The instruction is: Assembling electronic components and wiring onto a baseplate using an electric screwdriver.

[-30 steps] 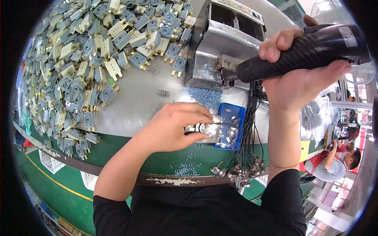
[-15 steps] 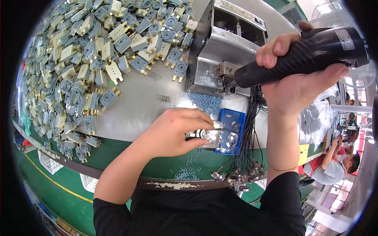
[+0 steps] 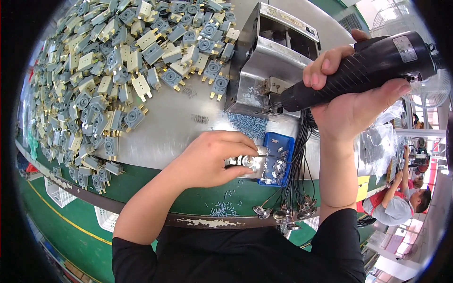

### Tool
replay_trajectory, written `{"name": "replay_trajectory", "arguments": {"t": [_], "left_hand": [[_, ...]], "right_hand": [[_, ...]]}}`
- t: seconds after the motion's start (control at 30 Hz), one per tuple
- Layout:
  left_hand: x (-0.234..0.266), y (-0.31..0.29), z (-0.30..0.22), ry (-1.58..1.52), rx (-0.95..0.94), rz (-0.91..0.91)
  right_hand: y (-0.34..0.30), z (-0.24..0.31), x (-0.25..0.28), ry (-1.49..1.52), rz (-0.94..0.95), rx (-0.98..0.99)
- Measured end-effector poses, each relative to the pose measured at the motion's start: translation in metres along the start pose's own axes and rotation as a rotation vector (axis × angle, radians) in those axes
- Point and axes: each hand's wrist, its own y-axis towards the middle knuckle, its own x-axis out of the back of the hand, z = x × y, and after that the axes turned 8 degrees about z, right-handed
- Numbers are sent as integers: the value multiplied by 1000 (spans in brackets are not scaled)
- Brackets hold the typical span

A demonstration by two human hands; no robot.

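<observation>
Thumb and fingers of my left hand (image 3: pixel 212 158) close around a small round metal part (image 3: pixel 248 161) with a thin dark lead, at the left side of a blue tray (image 3: pixel 286 137). My right hand (image 3: pixel 347 113) grips a black electric screwdriver (image 3: pixel 358 70), held almost level. The screwdriver's nose points left at the outlet of a metal screw feeder (image 3: pixel 255 78); whether the bit touches a screw is too small to tell. Below the feeder lies a heap of bluish screws (image 3: pixel 247 125). Small metal clips lie inside the tray.
A large pile of grey and cream switch-like blocks (image 3: pixel 113 70) with brass terminals covers the left. Springs (image 3: pixel 199 119) lie mid-table. Black cables (image 3: pixel 295 188) with round metal ends hang over the front edge. Loose screws (image 3: pixel 224 209) lie near me. Another person (image 3: pixel 394 207) works at right.
My right hand and the screwdriver have shifted slightly left, the nose still at the feeder. My left hand keeps its hold on the metal part. The other person's arm has reached farther out.
</observation>
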Motion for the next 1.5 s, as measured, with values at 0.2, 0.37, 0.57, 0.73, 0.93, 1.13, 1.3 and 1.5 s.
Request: {"name": "replay_trajectory", "arguments": {"t": [0.2, 0.37, 0.57, 0.73, 0.93, 1.13, 1.3, 1.5], "left_hand": [[-2, 1, -1, -12, -2, 7], [-3, -7, 4, -42, 12, -31], [2, -4, 2, -11, 15, -22], [0, -5, 3, 3, 25, -11], [1, -7, 1, 10, 36, 1], [-3, -6, 4, -1, 13, -20], [-6, -7, 7, -8, -19, -62], [-8, -6, 10, -3, -54, -102]], "right_hand": [[-7, 0, 3, 86, 55, 7], [-19, 8, -4, 206, 234, -16], [-68, 8, -9, 408, 385, -65], [-66, -8, -6, 406, 415, -86], [-47, -34, -9, 397, 453, -74], [-46, -30, -12, 366, 498, -48], [-54, -18, -6, 347, 527, -27], [-77, -11, -19, 326, 554, -6]]}}
